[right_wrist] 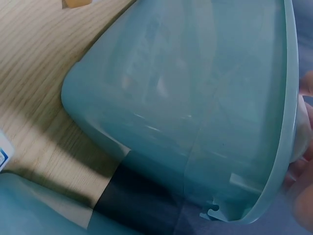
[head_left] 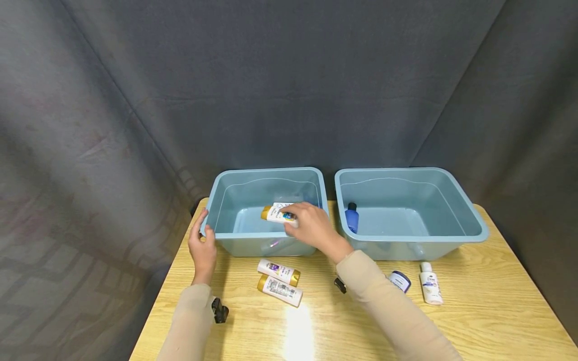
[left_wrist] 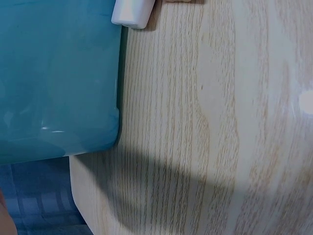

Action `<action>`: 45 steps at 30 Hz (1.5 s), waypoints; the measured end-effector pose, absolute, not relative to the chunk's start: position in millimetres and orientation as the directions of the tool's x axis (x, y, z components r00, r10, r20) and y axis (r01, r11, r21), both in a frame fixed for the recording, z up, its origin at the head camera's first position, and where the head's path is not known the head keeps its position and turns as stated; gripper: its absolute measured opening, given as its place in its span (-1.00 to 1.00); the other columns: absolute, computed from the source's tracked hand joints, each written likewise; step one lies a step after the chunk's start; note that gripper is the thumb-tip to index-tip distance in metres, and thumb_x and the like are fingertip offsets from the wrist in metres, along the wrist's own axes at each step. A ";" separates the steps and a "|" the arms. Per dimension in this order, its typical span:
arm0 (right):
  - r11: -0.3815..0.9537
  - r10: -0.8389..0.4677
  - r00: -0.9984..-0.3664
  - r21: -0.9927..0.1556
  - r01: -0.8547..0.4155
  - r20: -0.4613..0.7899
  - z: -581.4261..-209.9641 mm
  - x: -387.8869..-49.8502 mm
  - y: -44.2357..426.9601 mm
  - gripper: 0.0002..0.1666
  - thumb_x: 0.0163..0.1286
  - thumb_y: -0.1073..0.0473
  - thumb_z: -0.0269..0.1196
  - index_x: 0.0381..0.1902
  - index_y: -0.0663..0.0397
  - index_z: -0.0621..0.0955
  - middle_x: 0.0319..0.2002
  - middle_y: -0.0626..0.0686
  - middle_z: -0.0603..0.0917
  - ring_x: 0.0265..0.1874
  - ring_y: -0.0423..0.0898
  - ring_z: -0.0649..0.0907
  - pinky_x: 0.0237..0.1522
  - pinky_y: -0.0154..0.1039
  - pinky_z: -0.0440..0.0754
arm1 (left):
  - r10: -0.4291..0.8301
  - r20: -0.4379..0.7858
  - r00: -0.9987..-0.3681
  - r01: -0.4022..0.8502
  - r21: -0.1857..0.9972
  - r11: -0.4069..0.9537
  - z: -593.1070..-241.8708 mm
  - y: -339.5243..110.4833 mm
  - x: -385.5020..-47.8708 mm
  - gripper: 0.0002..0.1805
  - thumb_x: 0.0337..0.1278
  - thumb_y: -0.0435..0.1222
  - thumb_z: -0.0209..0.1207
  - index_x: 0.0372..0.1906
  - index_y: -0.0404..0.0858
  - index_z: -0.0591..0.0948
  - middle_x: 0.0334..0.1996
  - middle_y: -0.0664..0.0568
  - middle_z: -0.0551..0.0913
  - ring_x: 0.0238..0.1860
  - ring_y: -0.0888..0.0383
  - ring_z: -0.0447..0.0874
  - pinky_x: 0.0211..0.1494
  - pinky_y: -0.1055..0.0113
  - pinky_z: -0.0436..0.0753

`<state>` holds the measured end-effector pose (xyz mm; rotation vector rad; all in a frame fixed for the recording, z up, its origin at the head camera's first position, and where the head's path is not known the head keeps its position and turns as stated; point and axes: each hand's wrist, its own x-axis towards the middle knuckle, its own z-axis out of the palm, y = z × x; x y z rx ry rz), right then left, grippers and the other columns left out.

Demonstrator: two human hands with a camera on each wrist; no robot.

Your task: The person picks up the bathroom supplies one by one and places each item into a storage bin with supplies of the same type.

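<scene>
My right hand (head_left: 311, 225) grips a white bottle with a gold cap (head_left: 277, 214) over the left blue bin (head_left: 266, 235). The cap points left. In the right wrist view, that hand (right_wrist: 304, 191) shows only partly, beyond the bin's rim. My left hand (head_left: 203, 250) rests at the left bin's front left corner, its fingers extended along the outside of the rim and the thumb at the front. In front of this bin lie a white bottle with a purple label (head_left: 277, 272) and a white bottle with a grey-printed label (head_left: 281, 291), their gold caps facing opposite ways.
A second blue bin (head_left: 415, 239) stands to the right, with a blue bottle (head_left: 351, 219) inside at its left. Before it lie a dark-lidded jar (head_left: 400, 281), partly behind my sleeve, and a small white bottle (head_left: 431, 286). A grey curtain (head_left: 289, 100) hangs behind the table.
</scene>
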<state>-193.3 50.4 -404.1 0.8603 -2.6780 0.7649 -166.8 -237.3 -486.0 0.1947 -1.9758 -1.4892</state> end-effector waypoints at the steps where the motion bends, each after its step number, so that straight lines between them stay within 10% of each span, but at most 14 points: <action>1: 0.696 -0.473 -0.812 -0.420 -0.583 0.343 -403.8 -194.5 50.9 -0.57 0.18 0.14 0.42 0.05 -0.01 0.71 0.00 0.06 0.73 -0.05 -0.01 0.68 -0.12 -0.09 0.66 | -0.480 0.405 -0.778 0.257 0.903 0.345 -486.7 -237.6 -167.1 -0.51 0.33 -0.48 -0.07 0.31 -0.26 0.53 0.33 -0.08 0.49 0.34 0.00 0.37 -0.03 0.46 0.31; 30: 0.760 -0.461 -0.881 -0.467 -0.452 0.103 -409.3 -216.8 52.3 -0.67 0.23 0.08 0.40 -0.02 -0.06 0.75 -0.14 0.00 0.74 -0.52 -0.16 0.50 -0.46 -0.23 0.48 | -0.475 0.427 -0.769 0.276 0.893 0.356 -475.7 -229.0 -160.8 -0.54 0.33 -0.52 -0.07 0.28 -0.36 0.53 0.32 -0.16 0.48 0.33 -0.09 0.38 -0.08 0.47 0.28; 45: 0.741 -0.450 -0.888 -0.516 -0.430 0.093 -411.0 -215.7 51.0 -0.66 0.21 0.20 0.39 -0.01 0.02 0.74 -0.02 0.07 0.73 -0.12 -0.03 0.68 -0.05 -0.09 0.63 | -0.478 0.414 -0.774 0.262 0.898 0.353 -488.1 -235.7 -165.9 -0.52 0.36 -0.45 -0.08 0.31 -0.23 0.54 0.32 -0.12 0.49 0.35 0.06 0.37 -0.09 0.38 0.27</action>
